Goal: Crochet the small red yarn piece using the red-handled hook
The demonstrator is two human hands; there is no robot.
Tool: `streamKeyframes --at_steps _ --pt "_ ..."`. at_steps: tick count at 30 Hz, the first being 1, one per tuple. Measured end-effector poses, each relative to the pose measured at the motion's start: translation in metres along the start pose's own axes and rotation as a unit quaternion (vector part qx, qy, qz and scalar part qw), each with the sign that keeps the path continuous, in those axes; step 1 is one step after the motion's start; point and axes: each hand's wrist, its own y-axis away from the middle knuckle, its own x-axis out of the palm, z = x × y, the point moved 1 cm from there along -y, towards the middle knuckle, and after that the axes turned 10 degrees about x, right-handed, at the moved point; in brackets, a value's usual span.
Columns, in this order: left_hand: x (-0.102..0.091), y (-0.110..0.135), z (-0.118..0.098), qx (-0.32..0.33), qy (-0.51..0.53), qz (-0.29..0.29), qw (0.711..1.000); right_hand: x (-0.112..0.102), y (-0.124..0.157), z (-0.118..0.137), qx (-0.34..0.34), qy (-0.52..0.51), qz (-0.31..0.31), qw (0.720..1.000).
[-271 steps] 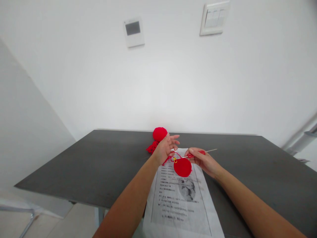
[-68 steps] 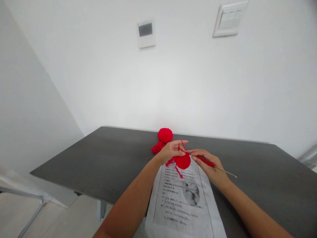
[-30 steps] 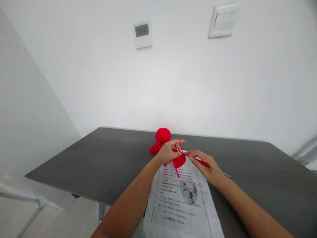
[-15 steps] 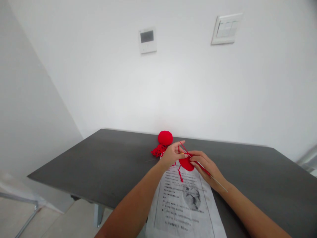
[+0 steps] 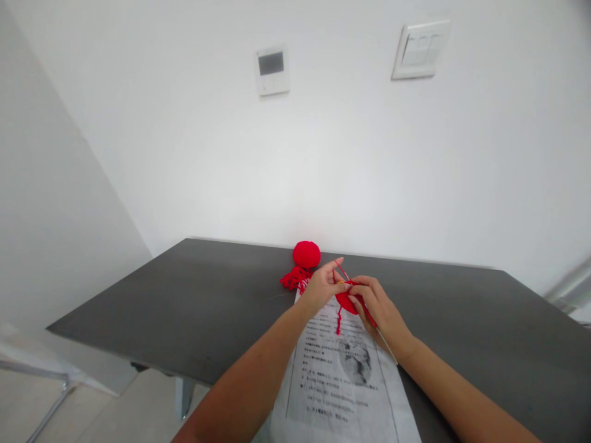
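Note:
My left hand point(image 5: 324, 287) pinches the edge of a small round red crochet piece point(image 5: 345, 302) held just above a printed paper sheet point(image 5: 339, 375). A red yarn strand runs taut over my left forefinger. My right hand point(image 5: 378, 309) is closed on a red-handled crochet hook point(image 5: 372, 321), whose tip is at the piece's top edge and whose metal end points back toward my wrist. A short yarn tail hangs below the piece. Behind my left hand a red yarn ball point(image 5: 306, 253) and a loose red crocheted bit point(image 5: 294, 279) lie on the dark table point(image 5: 184, 295).
The table's far edge meets a white wall carrying a small control panel point(image 5: 272, 70) and a light switch plate point(image 5: 420, 49). A metal chair frame point(image 5: 41, 403) shows at the lower left. A pale fitting point(image 5: 570, 286) sits at the right edge.
Both hands have drawn closer together. The hook's handle has swung from pointing right to pointing back along my right wrist, and its tip has moved to the piece's top edge.

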Motion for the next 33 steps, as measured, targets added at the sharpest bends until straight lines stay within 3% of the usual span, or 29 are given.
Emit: streamKeyframes --at_steps 9,17,25,33 --pt "-0.01 -0.001 0.0 0.008 -0.069 0.092 0.993 -0.012 -0.005 0.002 0.039 -0.081 0.053 0.994" --pt "-0.023 -0.004 0.001 0.021 -0.138 0.119 0.983 -0.016 -0.006 -0.005 0.055 -0.135 0.053 0.988" --pt "-0.033 -0.008 0.002 0.059 -0.21 0.13 0.967 -0.022 -0.009 -0.006 0.177 -0.175 0.09 0.964" --pt "-0.034 -0.009 0.001 0.041 -0.167 0.131 0.976 -0.022 -0.011 -0.009 0.307 -0.279 0.087 0.906"
